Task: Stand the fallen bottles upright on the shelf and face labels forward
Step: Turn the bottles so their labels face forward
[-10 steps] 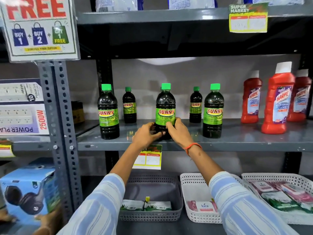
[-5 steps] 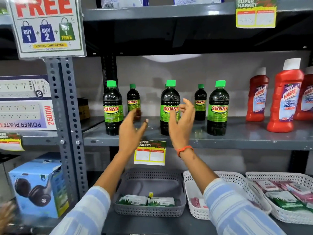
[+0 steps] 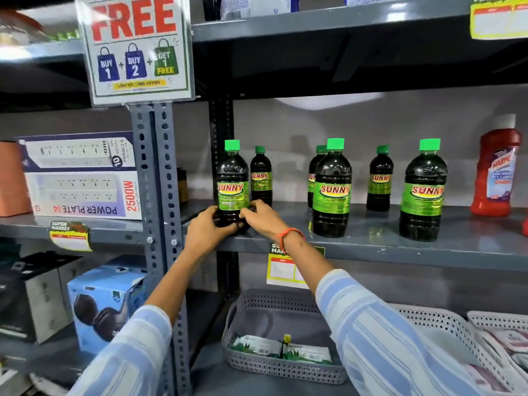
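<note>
Both hands clasp the base of 1 dark bottle [image 3: 232, 184] at the left end of the grey shelf [image 3: 400, 248]: left hand [image 3: 206, 231] on its left side, right hand [image 3: 261, 217] on its right. It stands upright, label facing forward. To its right, 5 more green-capped bottles [image 3: 332, 190] stand upright, then a red bottle [image 3: 495, 170]

Six dark bottles with green caps on the shelf [image 3: 371, 247]: three large in front [image 3: 232, 184], three small behind [image 3: 261, 178]. One red cleaner bottle [image 3: 495, 172]. Two hands [image 3: 207, 232], three baskets [image 3: 281, 364], two price tags [image 3: 281, 270].
</note>
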`<state>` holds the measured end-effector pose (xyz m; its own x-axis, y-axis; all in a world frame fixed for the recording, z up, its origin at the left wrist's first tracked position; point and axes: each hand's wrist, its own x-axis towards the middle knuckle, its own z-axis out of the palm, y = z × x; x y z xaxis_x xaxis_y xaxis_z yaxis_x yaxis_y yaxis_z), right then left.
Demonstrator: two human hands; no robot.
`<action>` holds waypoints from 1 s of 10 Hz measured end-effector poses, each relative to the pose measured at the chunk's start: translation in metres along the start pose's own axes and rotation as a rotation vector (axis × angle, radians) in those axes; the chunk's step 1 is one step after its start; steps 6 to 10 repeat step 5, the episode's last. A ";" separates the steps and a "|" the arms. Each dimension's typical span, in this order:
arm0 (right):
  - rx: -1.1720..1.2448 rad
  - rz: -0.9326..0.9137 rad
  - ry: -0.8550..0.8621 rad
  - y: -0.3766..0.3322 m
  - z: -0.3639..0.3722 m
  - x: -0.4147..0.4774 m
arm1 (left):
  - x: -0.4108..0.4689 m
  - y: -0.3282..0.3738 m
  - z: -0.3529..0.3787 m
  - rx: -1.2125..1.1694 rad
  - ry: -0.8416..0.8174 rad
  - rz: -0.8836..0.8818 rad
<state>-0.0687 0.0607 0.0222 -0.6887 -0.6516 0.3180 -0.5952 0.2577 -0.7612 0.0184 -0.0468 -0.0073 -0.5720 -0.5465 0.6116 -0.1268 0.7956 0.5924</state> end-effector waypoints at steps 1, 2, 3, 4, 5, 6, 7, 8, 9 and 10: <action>-0.012 -0.006 0.017 0.002 0.001 0.000 | 0.003 0.000 0.001 -0.012 -0.030 -0.005; -0.030 -0.003 0.029 0.005 0.004 0.003 | 0.001 0.002 0.002 -0.026 -0.022 -0.021; -0.025 -0.004 0.037 0.006 0.004 0.003 | 0.001 0.002 0.002 -0.022 -0.028 -0.018; -0.014 0.001 0.027 0.003 -0.001 -0.005 | -0.007 0.002 0.002 0.035 -0.134 0.000; -0.045 0.031 0.026 -0.002 -0.015 -0.012 | -0.009 0.011 -0.001 0.225 -0.157 -0.011; -0.045 0.031 0.026 -0.002 -0.015 -0.012 | -0.009 0.011 -0.001 0.225 -0.157 -0.011; -0.045 0.031 0.026 -0.002 -0.015 -0.012 | -0.009 0.011 -0.001 0.225 -0.157 -0.011; -0.045 0.031 0.026 -0.002 -0.015 -0.012 | -0.009 0.011 -0.001 0.225 -0.157 -0.011; -0.045 0.031 0.026 -0.002 -0.015 -0.012 | -0.009 0.011 -0.001 0.225 -0.157 -0.011; -0.045 0.031 0.026 -0.002 -0.015 -0.012 | -0.009 0.011 -0.001 0.225 -0.157 -0.011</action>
